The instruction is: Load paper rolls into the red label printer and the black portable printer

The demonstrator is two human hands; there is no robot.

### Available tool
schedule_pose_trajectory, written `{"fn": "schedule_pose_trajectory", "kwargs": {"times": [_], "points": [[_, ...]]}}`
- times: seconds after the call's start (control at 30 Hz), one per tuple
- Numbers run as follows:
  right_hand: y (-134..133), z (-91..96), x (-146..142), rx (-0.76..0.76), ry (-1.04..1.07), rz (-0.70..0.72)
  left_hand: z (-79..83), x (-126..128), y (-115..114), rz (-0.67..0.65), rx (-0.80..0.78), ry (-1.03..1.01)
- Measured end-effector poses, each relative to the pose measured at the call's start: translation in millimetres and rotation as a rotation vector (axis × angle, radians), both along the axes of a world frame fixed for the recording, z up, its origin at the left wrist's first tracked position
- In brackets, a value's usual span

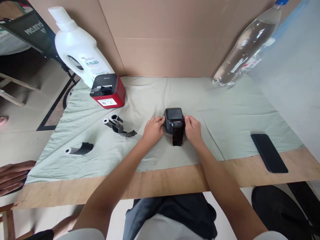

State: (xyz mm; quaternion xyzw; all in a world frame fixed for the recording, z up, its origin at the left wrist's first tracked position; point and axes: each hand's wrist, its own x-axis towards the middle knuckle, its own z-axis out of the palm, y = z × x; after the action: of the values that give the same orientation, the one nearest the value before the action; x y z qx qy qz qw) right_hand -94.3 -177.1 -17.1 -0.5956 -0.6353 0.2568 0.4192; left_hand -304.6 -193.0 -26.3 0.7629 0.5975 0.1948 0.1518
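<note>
In front of me on the cloth stands a small black boxy printer (pixel 174 115) with a flat dark panel on top. A glossy black strip (pixel 177 135) hangs from its front toward me. My left hand (pixel 154 129) grips the printer's left side, its fingers closed together. Against the right side presses my right hand (pixel 192 128), fingers curled and thumb near the top edge. To the left lie a white-cored roll with curled black strips (pixel 117 125) and a second small white roll with a black tail (pixel 79 149).
A red and black box-shaped printer (pixel 111 95) stands at the back left, before a white detergent bottle (pixel 77 43). At the back right a large clear bottle (pixel 246 50) leans. A phone (pixel 269 153) lies near the right front edge. Another person's hand (pixel 13 176) is at far left.
</note>
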Motion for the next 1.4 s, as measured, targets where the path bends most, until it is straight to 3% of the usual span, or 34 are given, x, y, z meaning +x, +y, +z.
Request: {"fn": "schedule_pose_trajectory", "kwargs": {"times": [0.27,0.5,0.8,1.03,1.23,1.4], "points": [[1.6,-0.2,1.4,-0.012,0.036,0.004,3.6,4.3,-4.2,0.032,0.009,0.070],[1.7,-1.7,1.8,-0.012,0.036,0.001,2.5,4.1,-5.5,0.047,-0.019,0.012],[3.0,-7.1,2.4,0.012,0.020,-0.003,13.1,7.0,-7.1,0.067,-0.065,0.097],[-1.5,-14.4,-4.8,0.080,0.116,-0.074,7.0,10.5,-10.3,0.137,-0.099,-0.164],[-6.3,-15.4,-14.1,0.119,0.186,-0.091,6.6,13.1,-12.6,0.148,-0.125,-0.169],[14.4,-14.5,-11.0,0.089,0.181,-0.020,5.0,11.3,-11.1,0.128,-0.113,-0.188]]}}
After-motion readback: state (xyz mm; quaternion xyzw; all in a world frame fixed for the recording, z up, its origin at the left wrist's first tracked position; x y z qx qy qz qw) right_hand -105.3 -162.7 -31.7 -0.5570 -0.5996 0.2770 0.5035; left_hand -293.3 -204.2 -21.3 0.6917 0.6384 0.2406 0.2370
